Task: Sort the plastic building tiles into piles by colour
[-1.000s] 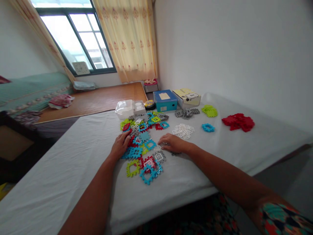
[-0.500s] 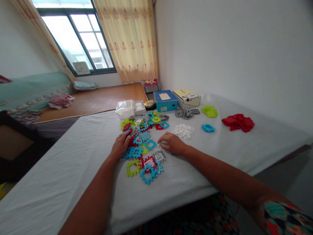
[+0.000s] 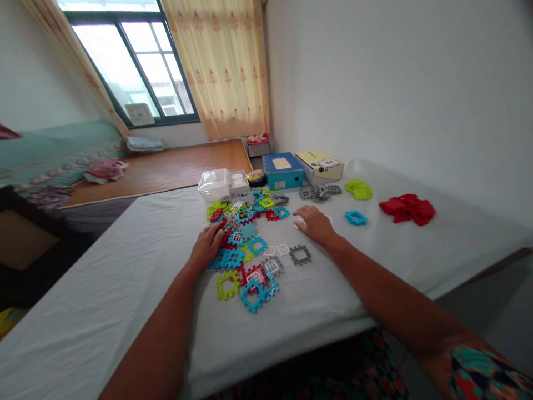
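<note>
"What is your right hand (image 3: 315, 224) doing?"
"It's loosely curved over the white lattice pieces (image 3: 329, 219), thumb and forefinger apart, nothing visible between them."
"And your left hand (image 3: 207, 244)?"
"Resting on the mixed pile's (image 3: 249, 231) left edge; whether it grips, I can't tell."
"Where's the loose white window (image 3: 283, 249)?"
"Leftward and nearer my body from my right hand, the closer one, just beside a gray frame (image 3: 293, 256). Its long axis is too small to judge."

At my left grip (image 3: 207, 244): toothed pieces (image 3: 249, 231), matt plastic | beyond it: clear container (image 3: 214, 186), glossy plastic | beyond my right grip (image 3: 296, 218): blue box (image 3: 287, 179), smooth cardboard by its look | below both: table cover (image 3: 125, 289), creased matt cloth
</note>
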`<act>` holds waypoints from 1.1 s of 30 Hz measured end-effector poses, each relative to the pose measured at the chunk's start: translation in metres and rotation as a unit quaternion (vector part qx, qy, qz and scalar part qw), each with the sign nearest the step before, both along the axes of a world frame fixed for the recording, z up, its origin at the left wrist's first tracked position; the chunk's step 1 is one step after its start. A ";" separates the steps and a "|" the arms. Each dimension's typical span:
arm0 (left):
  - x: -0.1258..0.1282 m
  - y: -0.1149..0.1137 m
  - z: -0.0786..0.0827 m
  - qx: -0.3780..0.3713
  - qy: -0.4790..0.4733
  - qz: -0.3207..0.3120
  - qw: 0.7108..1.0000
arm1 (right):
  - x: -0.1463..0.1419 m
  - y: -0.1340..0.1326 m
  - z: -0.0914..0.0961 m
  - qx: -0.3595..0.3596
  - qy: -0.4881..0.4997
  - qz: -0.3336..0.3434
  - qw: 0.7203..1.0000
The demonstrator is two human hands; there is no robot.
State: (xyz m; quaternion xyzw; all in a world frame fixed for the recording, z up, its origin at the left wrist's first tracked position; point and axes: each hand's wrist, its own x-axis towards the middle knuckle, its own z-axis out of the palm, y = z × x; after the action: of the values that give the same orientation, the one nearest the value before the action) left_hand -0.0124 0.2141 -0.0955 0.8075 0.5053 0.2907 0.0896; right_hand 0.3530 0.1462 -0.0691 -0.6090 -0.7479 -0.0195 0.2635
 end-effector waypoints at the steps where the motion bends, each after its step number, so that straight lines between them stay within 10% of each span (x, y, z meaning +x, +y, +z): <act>1: 0.000 0.000 0.000 0.000 0.001 0.000 1.000 | -0.003 -0.002 0.000 0.000 0.017 0.035 0.999; 8: -0.001 0.000 -0.001 0.002 -0.003 0.002 1.000 | -0.037 -0.015 -0.005 -0.111 0.039 0.343 0.932; 33: 0.000 -0.001 -0.002 0.002 -0.007 0.006 1.000 | -0.029 -0.013 -0.002 -0.137 0.039 0.310 0.940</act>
State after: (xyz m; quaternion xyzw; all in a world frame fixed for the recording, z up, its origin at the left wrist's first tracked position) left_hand -0.0129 0.2135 -0.0971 0.8027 0.5090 0.2976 0.0900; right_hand 0.3242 0.1332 -0.0710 -0.3775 -0.8842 0.1894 0.1997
